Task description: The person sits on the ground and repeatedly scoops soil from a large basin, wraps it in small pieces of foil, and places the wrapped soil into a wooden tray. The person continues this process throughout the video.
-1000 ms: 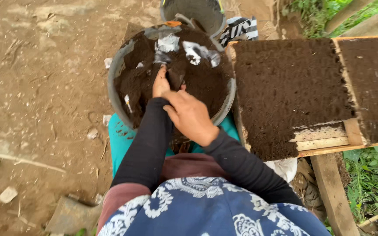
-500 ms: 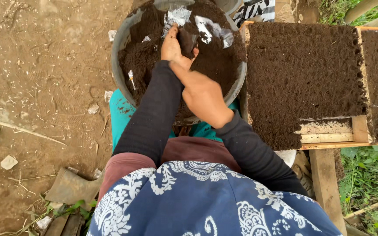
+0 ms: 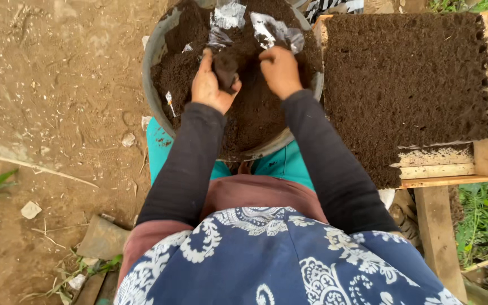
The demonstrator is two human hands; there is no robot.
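Soil-filled small bag (image 3: pixel 225 69) sits in left hand (image 3: pixel 210 85) grip; right hand (image 3: pixel 279 69) cups soil beside it.

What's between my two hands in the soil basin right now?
In the head view, only dark soil and the soil-filled pouch that the left hand holds lie before the right hand.

Small soil-filled bag (image 3: pixel 225 70), dark and upright, gripped in my left hand (image 3: pixel 209 85) over the grey basin (image 3: pixel 155 53). My right hand (image 3: pixel 279 70) rests on the loose dark soil (image 3: pixel 255 113) beside it.
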